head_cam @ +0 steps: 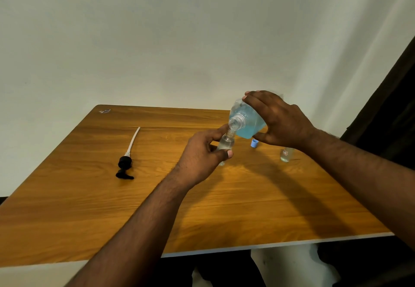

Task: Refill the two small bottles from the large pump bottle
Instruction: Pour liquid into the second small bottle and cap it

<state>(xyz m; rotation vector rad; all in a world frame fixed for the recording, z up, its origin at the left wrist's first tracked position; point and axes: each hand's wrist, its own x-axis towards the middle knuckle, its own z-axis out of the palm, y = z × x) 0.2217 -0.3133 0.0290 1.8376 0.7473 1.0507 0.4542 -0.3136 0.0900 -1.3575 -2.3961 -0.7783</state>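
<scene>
Bottle neck to bottle neck above the middle of the wooden table: large bottle, pump removed, tipped steeply over, open threaded mouth aimed down and toward the camera, blue liquid pooled in the lower part of the clear body. Mouth directly over, and apparently touching, the open threaded neck of a small clear bottle held upright-to-slightly-tilted beneath it. Whether liquid is running between the two cannot be told.

Right hand wrapped over the large bottle from above, fingers across the far side, thumb underneath near the table, gripping the body firmly. Left hand curled around the small bottle, thumb across its lower front, index finger reaching up beside the neck, remaining fingers hidden behind.

Just right of the small bottle, below the right thumb, a light blue cap standing on the table. Further right, partly hidden under the right wrist, a second small bottle, clear, with a label, standing on the tabletop; top not visible.

Well to the left, lying flat on the table, the pump head: black nozzle and collar toward the camera, long white dip tube slanting away toward the far edge. Near the far left corner, a small scrap of wrapper or paper, too small to identify. Plain pale wall behind the table.
</scene>
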